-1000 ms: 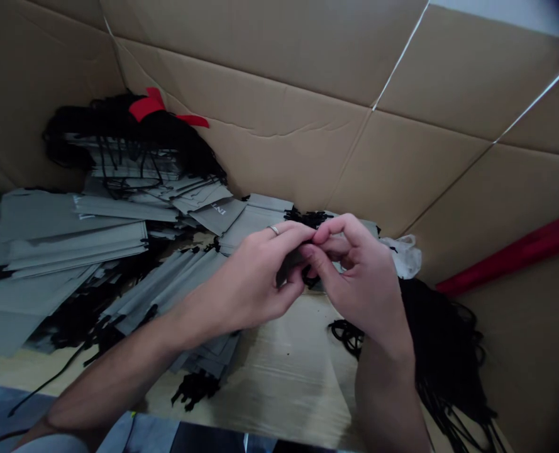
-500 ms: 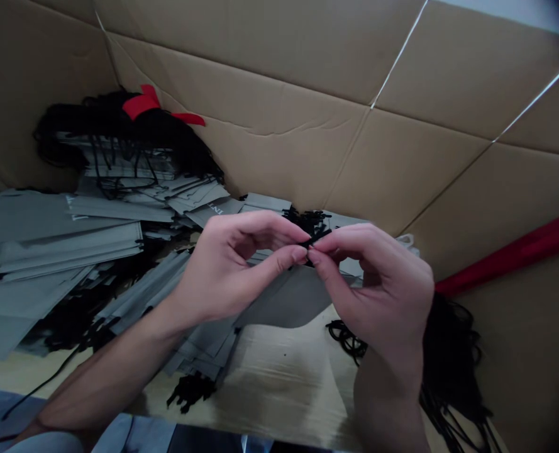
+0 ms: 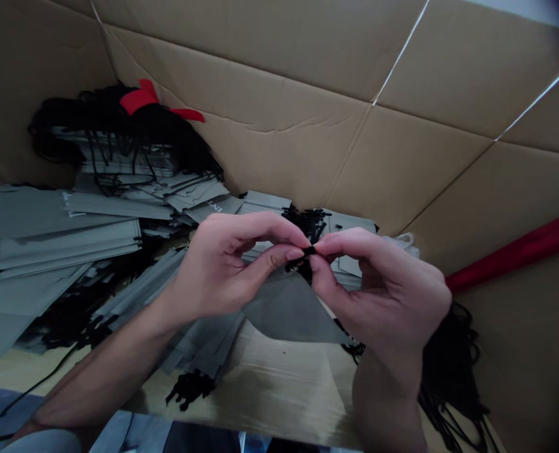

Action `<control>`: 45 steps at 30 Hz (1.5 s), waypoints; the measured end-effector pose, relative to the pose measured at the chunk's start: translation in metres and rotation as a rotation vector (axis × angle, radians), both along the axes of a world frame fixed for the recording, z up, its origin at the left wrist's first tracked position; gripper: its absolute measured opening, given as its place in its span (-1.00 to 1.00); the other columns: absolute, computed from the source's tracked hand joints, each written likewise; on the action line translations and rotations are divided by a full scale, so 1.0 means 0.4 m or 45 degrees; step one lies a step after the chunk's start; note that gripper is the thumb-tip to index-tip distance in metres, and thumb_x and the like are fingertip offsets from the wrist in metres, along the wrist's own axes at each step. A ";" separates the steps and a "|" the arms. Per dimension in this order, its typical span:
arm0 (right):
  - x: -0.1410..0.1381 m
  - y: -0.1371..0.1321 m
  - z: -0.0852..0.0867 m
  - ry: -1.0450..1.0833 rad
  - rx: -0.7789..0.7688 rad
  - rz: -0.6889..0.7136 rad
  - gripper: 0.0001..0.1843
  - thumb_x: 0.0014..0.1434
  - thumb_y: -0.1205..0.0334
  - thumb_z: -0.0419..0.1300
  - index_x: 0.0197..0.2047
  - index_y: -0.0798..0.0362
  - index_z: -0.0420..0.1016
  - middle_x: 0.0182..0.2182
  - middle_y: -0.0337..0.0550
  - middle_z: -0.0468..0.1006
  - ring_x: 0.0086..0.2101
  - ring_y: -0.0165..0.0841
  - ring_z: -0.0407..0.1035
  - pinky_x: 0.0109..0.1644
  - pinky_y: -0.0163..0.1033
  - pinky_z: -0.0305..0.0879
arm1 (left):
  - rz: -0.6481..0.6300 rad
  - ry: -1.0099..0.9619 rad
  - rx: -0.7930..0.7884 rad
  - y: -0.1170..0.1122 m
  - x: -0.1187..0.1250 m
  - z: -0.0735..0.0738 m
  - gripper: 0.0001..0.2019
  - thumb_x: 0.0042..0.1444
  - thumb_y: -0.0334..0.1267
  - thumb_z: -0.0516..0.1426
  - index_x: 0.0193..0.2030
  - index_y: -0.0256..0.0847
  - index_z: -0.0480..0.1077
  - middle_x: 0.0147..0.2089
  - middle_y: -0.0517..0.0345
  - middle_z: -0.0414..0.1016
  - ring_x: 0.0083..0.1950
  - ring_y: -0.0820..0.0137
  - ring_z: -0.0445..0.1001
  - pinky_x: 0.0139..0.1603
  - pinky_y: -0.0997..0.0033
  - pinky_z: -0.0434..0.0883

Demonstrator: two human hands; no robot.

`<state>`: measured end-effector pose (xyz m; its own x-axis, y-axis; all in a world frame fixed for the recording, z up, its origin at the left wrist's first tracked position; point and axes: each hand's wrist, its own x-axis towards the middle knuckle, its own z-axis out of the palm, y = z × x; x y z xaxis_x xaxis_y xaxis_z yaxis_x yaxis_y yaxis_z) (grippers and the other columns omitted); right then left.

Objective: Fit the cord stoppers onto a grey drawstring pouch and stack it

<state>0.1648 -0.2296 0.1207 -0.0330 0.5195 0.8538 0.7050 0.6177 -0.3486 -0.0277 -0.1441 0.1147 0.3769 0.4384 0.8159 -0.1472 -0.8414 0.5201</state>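
Observation:
Over the middle of the table my left hand and my right hand meet fingertip to fingertip. Both pinch a short black cord between thumb and forefinger, the left from one side and the right from the other. Below the fingers hangs a grey flat sheet or pouch, its top edge at the cord; whether it is tied to the cord I cannot make out. A loose bunch of black cords lies beside my right wrist.
Stacks of grey pouches with black cord ends spread over the left of the wooden table. A heap of black cords with a red strip sits at the back left. Cardboard walls enclose the back; a red band crosses the right.
My right hand has shifted slightly right, and the black cord shows more plainly between the fingertips. The grey sheet below has swung or turned, now reaching further right and lower.

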 end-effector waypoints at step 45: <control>-0.005 -0.005 0.014 0.411 -0.381 0.221 -0.75 0.15 0.53 0.42 -0.25 -0.06 0.71 -0.36 -0.37 0.74 -0.40 -0.48 0.61 -0.35 -0.44 0.56 | 0.234 -0.021 0.544 0.000 -0.005 -0.017 -0.83 0.23 -0.45 0.40 -0.12 -0.12 0.59 -0.26 0.30 0.76 -0.34 0.51 0.71 -0.31 0.57 0.64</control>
<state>0.1630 -0.2317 0.1263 0.1016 0.7547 0.6481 0.4267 0.5555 -0.7137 -0.0298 -0.1440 0.1079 0.3100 0.1200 0.9431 0.0194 -0.9926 0.1199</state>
